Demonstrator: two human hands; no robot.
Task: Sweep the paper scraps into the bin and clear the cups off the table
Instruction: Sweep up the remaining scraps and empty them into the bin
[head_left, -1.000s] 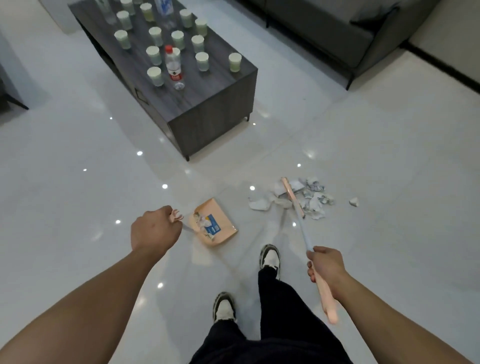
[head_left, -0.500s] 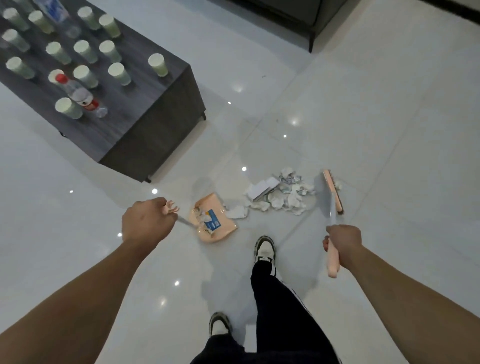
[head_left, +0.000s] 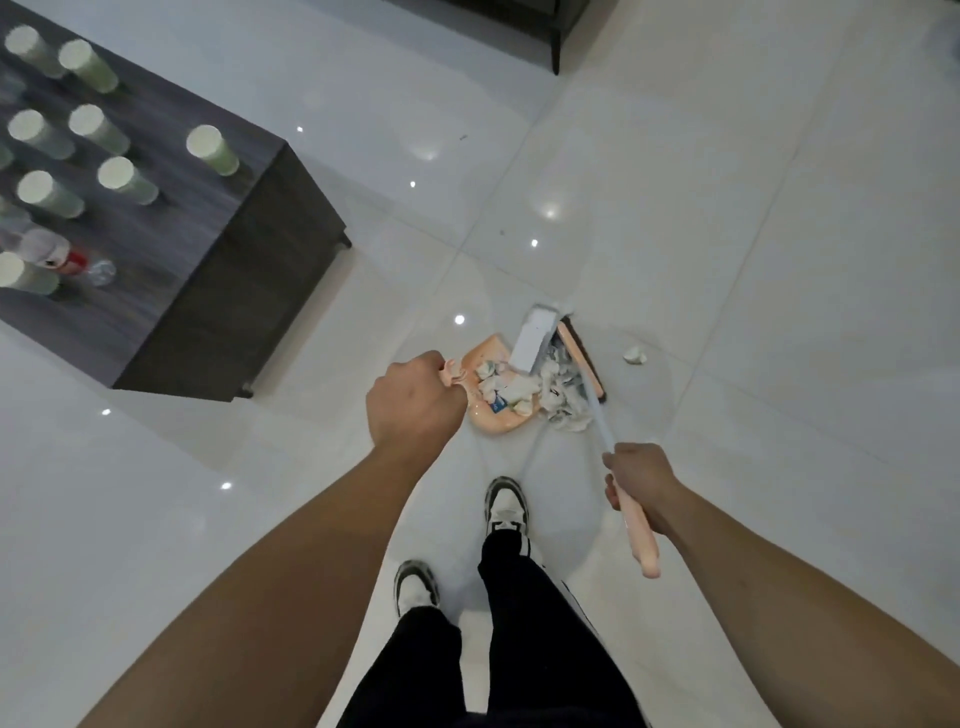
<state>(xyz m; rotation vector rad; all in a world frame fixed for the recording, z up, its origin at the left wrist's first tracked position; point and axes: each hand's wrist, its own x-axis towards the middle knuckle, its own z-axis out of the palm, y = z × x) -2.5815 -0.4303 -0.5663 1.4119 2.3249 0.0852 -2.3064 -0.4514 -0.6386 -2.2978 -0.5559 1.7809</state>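
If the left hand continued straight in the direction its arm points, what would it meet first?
Probably the dustpan, whose handle the left hand already grips; just beyond lie the paper scraps. Depth is unclear.

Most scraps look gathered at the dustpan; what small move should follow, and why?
Probably reach the pink long-handled broom out to the stray white paper scrap lying beyond its head and draw it toward the pink plastic dustpan, where the other paper scraps are piled.
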